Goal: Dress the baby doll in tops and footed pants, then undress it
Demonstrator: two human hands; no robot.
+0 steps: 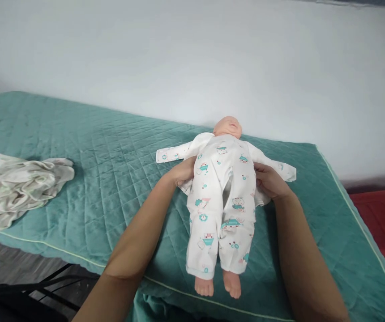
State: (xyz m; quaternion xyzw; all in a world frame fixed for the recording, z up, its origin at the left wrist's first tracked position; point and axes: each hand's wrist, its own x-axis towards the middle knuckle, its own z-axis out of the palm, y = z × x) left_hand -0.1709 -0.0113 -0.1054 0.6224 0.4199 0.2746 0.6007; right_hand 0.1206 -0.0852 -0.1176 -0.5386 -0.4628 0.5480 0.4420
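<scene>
A baby doll (230,126) lies face up, head toward the wall, its bare feet (204,286) toward me. It wears a white long-sleeved top (197,143) with the arms spread out. White baby trousers (204,214) with teal and pink animal prints cover its legs and reach high up the chest. At the left side of the trousers, my left hand (185,172) is closed on the cloth, its fingertips hidden behind it. My right hand (270,180) pinches the trousers' right side, fingers curled. Below both hands, the top's lower edges stick out.
A crumpled pale patterned cloth (24,185) lies on the left of the green quilted bed cover (112,147). Behind rises a white wall (179,58). A red plastic object (378,219) stands beyond the right edge, and a dark metal frame (61,279) is at lower left.
</scene>
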